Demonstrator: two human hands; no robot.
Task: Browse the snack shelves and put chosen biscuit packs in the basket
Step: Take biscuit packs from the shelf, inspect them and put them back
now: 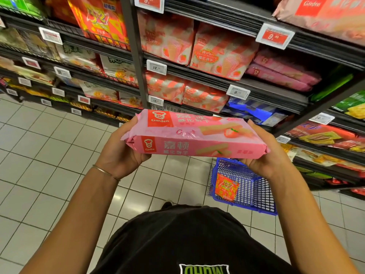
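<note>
Two pink wafer packs [194,135], possibly one twin pack, are gripped mid-frame by left hand [120,149] and right hand [264,153], label up for reading; basket [254,194] lower right.

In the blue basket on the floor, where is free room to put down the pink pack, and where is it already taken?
The basket has one orange pack lying at its left end. The mesh bottom between that pack and the right wall is bare, so the pink pack, held at its ends by the left hand and right hand, should fit there.
</note>
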